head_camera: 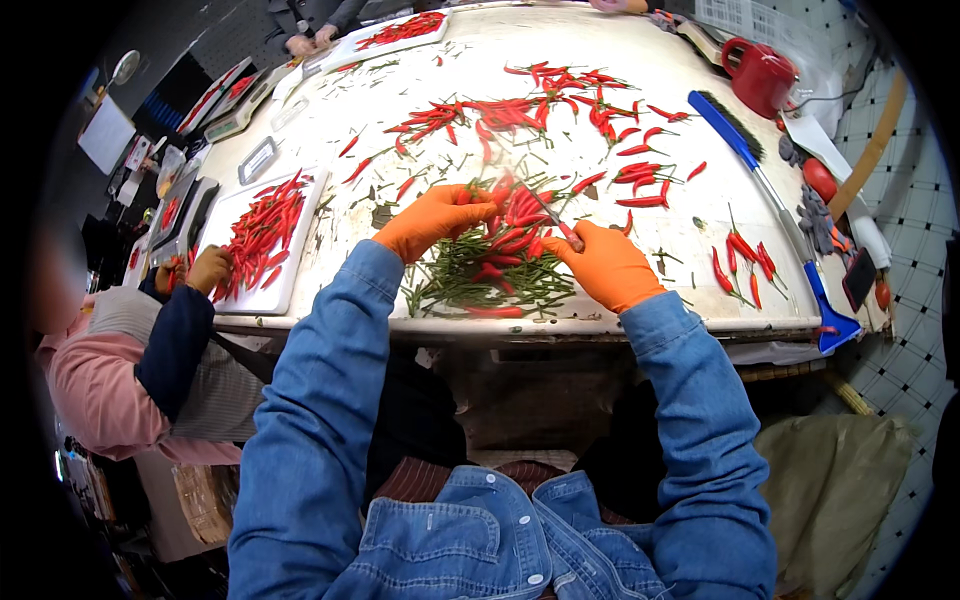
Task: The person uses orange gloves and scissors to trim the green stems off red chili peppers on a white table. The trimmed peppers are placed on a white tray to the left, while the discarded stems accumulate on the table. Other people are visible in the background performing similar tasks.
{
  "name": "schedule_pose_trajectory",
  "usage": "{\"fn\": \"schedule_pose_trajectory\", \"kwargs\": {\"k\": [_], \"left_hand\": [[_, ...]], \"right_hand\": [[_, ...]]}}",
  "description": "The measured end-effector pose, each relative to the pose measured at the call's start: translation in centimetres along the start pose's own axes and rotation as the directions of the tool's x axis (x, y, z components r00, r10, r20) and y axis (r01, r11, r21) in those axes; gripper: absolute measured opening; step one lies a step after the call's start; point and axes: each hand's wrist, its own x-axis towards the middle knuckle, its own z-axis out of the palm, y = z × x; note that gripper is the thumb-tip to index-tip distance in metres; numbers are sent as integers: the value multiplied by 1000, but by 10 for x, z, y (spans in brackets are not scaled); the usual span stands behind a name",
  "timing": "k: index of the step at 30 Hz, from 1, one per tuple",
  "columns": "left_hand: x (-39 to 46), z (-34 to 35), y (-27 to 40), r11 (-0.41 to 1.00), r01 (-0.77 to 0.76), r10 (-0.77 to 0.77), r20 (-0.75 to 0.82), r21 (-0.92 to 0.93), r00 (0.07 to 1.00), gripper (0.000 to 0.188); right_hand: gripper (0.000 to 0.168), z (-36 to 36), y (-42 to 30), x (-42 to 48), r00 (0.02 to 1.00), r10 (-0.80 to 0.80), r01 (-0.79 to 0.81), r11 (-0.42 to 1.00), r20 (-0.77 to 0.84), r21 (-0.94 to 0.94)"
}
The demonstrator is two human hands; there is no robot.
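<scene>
My left hand (442, 217), in an orange glove, pinches a red chili pepper (466, 196) near its green stem end. In my right hand (609, 264), gloved the same way, is a small bladed tool with a red handle (571, 237), its thin blade pointing up and left. Whether it is a knife or scissors, I cannot tell. Between and below my hands lies a heap of cut green stems (457, 274), with several red chilies (517, 217) on top. Some chilies near my fingertips are blurred.
Loose chilies (510, 112) spread across the white table (360, 262). A blue-handled brush (724, 127) lies right, near a red mug (759, 75). At left, a co-worker's gloved hand (210, 270) touches chilies on a white tray (281, 300). Another person's hands (311, 41) are at the far edge.
</scene>
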Motion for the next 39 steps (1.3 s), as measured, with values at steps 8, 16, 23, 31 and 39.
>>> {"fn": "schedule_pose_trajectory", "kwargs": {"k": [8,16,23,31,39], "left_hand": [[-22,-67,-24,957,67,27,-318,281,948,38],[-116,-276,-100,796,434,206,-863,422,461,46],[-72,-215,-30,857,248,179,-712,452,679,36],[-16,37,18,540,-300,370,99,786,924,19],[27,57,-8,568,-144,224,15,810,974,25]], "right_hand": [[58,3,0,4,999,-8,7,1000,-42,-30],[55,-7,-15,-7,999,-28,27,999,-19,-31],[55,-16,-12,-8,999,14,-16,998,-32,-60],[55,-19,14,-13,990,33,-29,999,-139,28],[54,-25,26,-20,994,73,-70,997,-82,38]]}}
